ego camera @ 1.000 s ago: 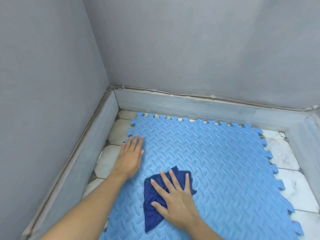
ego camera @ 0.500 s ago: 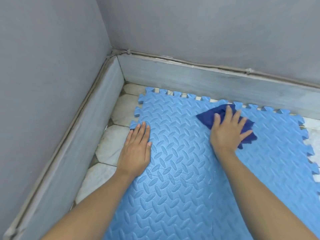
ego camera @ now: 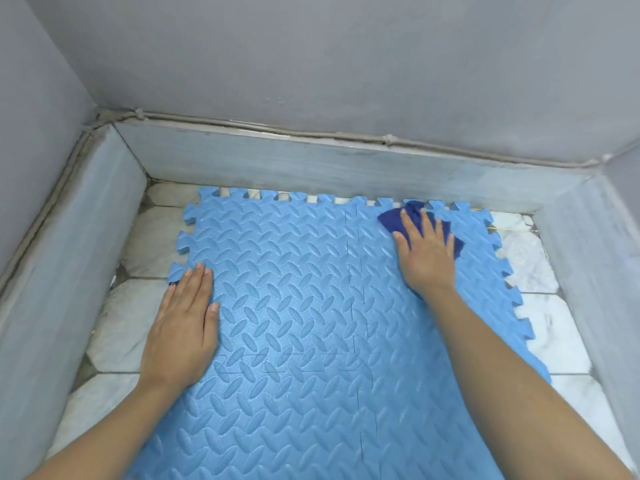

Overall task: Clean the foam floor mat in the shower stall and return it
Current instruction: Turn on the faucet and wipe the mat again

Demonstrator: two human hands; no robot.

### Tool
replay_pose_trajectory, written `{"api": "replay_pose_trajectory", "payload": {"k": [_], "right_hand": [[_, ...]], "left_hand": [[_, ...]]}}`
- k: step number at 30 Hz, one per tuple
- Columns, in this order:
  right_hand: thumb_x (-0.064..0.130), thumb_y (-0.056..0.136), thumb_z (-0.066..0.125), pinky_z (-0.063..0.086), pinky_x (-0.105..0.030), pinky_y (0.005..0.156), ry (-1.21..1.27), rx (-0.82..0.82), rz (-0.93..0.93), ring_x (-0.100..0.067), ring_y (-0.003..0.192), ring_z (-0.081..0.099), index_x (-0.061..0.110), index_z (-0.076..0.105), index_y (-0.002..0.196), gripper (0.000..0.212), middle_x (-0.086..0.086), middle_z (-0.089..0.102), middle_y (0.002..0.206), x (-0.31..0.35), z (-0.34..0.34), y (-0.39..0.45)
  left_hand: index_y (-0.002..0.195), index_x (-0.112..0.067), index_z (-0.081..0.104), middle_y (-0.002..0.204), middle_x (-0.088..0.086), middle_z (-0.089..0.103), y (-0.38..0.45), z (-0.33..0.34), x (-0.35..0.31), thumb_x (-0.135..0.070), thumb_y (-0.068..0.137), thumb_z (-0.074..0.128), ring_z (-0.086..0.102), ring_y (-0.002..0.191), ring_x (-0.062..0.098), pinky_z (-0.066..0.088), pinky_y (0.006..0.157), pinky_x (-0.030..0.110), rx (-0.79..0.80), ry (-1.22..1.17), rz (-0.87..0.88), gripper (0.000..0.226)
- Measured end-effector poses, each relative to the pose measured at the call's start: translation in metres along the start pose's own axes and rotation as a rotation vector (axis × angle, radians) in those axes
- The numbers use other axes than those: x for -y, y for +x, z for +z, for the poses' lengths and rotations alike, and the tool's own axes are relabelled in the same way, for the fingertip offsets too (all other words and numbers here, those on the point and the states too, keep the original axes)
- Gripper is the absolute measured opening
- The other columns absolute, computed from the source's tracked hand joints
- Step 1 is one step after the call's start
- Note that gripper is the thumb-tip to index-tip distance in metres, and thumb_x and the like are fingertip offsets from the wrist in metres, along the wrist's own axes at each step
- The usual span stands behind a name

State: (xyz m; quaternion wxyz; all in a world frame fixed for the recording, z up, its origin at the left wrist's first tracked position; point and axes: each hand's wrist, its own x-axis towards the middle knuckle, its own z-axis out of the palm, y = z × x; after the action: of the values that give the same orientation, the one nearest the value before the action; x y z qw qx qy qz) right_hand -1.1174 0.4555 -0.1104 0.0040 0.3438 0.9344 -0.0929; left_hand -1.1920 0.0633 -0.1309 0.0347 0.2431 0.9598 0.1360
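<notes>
A light blue foam mat of interlocking tiles with puzzle edges lies flat on the stall floor. My right hand presses a dark blue cloth onto the mat near its far right edge, fingers spread over the cloth. Most of the cloth is hidden under the palm. My left hand lies flat, palm down, on the mat's left edge, fingers together, holding nothing.
White marbled floor tiles show around the mat on the left, far side and right. A low grey curb rings the floor on three sides. Grey walls rise behind it.
My right hand has slid the cloth from the near middle of the mat to its far right edge. The left hand stayed flat on the left edge. The view has shifted right.
</notes>
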Motion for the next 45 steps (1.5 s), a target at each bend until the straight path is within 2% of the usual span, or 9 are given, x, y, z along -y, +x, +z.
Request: {"api": "replay_pose_trajectory", "payload": {"k": [3,6,12,16,21,26,34,39,45], "right_hand": [[0.051,0.102,0.025,0.004,-0.053,0.12,0.025,-0.073,0.284,-0.033,0.149,0.012,0.029,0.025,0.154,0.056,-0.01,0.018,0.162,-0.069,-0.015,-0.008],[0.047,0.102,0.028,0.001,-0.051,0.121,0.062,-0.081,0.362,-0.035,0.149,0.011,0.027,0.026,0.154,0.056,-0.01,0.015,0.163,-0.053,-0.007,-0.016],[0.049,0.097,0.026,0.019,-0.057,0.117,0.008,-0.074,-0.141,-0.04,0.142,0.029,0.027,0.043,0.146,0.057,-0.012,0.035,0.155,0.095,0.026,-0.066],[0.057,0.097,0.034,0.011,-0.052,0.12,0.031,0.04,-0.458,-0.029,0.148,0.02,0.037,0.038,0.147,0.055,-0.001,0.029,0.159,0.116,0.029,-0.093],[0.068,0.093,0.031,0.005,-0.057,0.117,-0.035,-0.012,-0.079,-0.023,0.15,0.013,0.044,0.028,0.149,0.062,0.004,0.02,0.162,-0.016,-0.002,-0.068],[0.064,0.092,0.025,0.006,-0.055,0.12,0.04,-0.065,0.229,-0.033,0.149,0.012,0.03,0.032,0.151,0.069,-0.01,0.021,0.161,-0.098,-0.018,-0.091],[0.038,0.103,0.037,0.01,-0.049,0.121,0.126,0.009,-0.215,-0.034,0.149,0.014,0.021,0.036,0.15,0.05,-0.01,0.026,0.159,0.027,0.014,-0.19],[0.052,0.099,0.032,0.016,-0.054,0.119,0.013,0.16,-0.632,-0.031,0.147,0.023,0.033,0.04,0.147,0.053,-0.002,0.032,0.158,0.084,0.028,-0.26],[0.057,0.099,0.03,0.009,-0.058,0.118,0.039,0.1,-0.272,-0.03,0.15,0.012,0.033,0.033,0.15,0.057,-0.004,0.022,0.162,0.051,0.018,-0.205]], "left_hand": [[0.151,-0.011,0.024,0.16,0.001,0.017,0.0,0.0,-0.002,-0.037,0.097,0.018,0.014,0.148,0.013,0.006,0.121,0.032,-0.008,0.007,0.0,0.06],[0.151,-0.012,0.025,0.159,0.001,0.018,-0.001,-0.002,-0.004,-0.035,0.097,0.021,0.015,0.147,0.014,0.008,0.121,0.033,-0.016,-0.005,0.0,0.059],[0.149,-0.011,0.029,0.158,0.003,0.022,-0.002,-0.004,-0.005,-0.036,0.096,0.024,0.018,0.147,0.017,0.015,0.119,0.036,-0.025,-0.025,0.004,0.059],[0.149,-0.013,0.031,0.158,0.002,0.023,-0.002,-0.007,-0.007,-0.039,0.096,0.025,0.018,0.147,0.015,0.014,0.118,0.033,-0.031,-0.045,-0.006,0.06],[0.147,-0.013,0.037,0.157,0.008,0.027,-0.001,-0.008,-0.008,-0.038,0.095,0.026,0.021,0.146,0.021,0.022,0.116,0.04,-0.048,-0.052,0.013,0.058],[0.14,-0.012,0.047,0.15,0.016,0.037,-0.003,-0.007,-0.01,-0.032,0.096,0.034,0.032,0.139,0.03,0.03,0.11,0.044,-0.114,-0.058,0.032,0.051],[0.132,-0.001,0.052,0.117,0.022,0.051,-0.008,-0.007,-0.012,-0.017,0.097,0.045,0.049,0.108,0.037,0.043,0.092,0.044,-0.215,-0.003,0.096,0.039],[0.135,0.001,0.048,0.123,0.023,0.051,-0.012,-0.016,-0.015,-0.014,0.097,0.045,0.05,0.111,0.038,0.041,0.096,0.046,-0.115,-0.061,0.1,0.041],[0.154,-0.013,0.006,0.162,0.006,-0.004,-0.048,-0.029,0.007,-0.05,0.096,0.042,-0.006,0.149,0.021,0.004,0.121,0.041,0.34,-0.104,0.103,0.078]]}}
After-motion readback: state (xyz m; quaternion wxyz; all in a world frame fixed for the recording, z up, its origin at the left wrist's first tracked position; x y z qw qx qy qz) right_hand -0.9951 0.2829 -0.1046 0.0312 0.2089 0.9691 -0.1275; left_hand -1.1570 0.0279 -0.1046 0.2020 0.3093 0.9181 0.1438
